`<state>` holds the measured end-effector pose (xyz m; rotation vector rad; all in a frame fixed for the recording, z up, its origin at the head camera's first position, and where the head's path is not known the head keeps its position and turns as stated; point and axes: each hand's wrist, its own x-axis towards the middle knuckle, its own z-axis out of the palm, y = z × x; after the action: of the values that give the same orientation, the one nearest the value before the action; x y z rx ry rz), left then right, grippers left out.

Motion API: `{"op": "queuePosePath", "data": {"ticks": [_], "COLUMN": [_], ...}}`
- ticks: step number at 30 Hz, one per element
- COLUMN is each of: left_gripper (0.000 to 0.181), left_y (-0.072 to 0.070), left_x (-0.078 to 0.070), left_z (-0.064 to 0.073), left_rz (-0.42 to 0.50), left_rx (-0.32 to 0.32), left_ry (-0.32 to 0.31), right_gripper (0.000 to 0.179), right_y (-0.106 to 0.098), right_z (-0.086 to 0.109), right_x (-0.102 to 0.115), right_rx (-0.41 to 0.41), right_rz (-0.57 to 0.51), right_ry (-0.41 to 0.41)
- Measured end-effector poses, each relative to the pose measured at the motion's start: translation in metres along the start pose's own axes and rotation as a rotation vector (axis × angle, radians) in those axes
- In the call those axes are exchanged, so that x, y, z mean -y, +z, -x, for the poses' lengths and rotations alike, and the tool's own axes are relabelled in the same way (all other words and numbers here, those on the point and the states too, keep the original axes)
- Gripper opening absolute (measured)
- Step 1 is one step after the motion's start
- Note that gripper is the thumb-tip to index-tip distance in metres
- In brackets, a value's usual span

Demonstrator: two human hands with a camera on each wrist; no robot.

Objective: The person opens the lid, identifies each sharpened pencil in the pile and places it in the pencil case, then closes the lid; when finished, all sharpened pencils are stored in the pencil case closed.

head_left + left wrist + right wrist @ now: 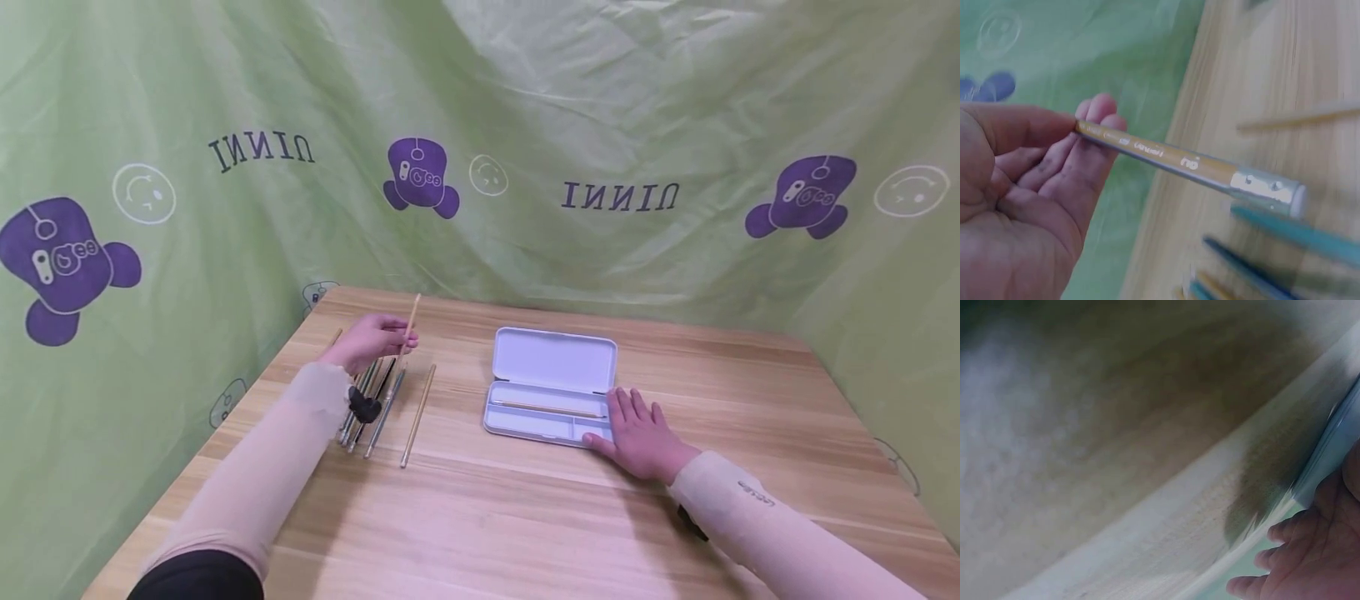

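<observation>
While the left hand [369,340] clamps its fingers on a steeply tilted pencil [412,318] left of the frame's centre, the case [555,360] lies crosswise to its right, nearer the right hand [647,440], whose straight, spread fingers touch its right end.

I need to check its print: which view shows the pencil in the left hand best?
The left wrist view: the pencil, pinched by the left hand, appears large, with its metal band and blurred white lettering visible. The head view shows it thin, too small to read; the right wrist view doesn't show it.
</observation>
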<state>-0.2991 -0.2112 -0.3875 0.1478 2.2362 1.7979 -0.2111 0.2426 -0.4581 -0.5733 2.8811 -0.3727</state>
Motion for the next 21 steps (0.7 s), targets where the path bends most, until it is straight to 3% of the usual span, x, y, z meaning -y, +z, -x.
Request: {"op": "queuePosePath", "data": {"ticks": [5, 10, 17, 21], "left_gripper": [0.047, 0.049, 0.043, 0.038], "left_y": [0.037, 0.074, 0.118, 0.142], "left_x": [-0.018, -0.033, -0.046, -0.047], "left_z": [-0.011, -0.022, -0.041, -0.05], "left_rz": [-0.106, -0.161, -0.226, -0.383], "left_rx": [0.117, 0.239, 0.349, 0.398], "left_ry": [0.053, 0.067, 0.079, 0.108], "right_gripper": [0.108, 0.105, 0.105, 0.104], "right_y": [0.007, 0.012, 0.014, 0.013], "right_z": [-0.002, -0.005, -0.004, -0.003], "right_x": [-0.005, -0.01, -0.012, -0.011], "right_rx": [-0.018, -0.053, -0.071, -0.074], "right_rz": [0.013, 0.03, 0.03, 0.026], "right_ry": [0.001, -0.004, -0.012, -0.015]}}
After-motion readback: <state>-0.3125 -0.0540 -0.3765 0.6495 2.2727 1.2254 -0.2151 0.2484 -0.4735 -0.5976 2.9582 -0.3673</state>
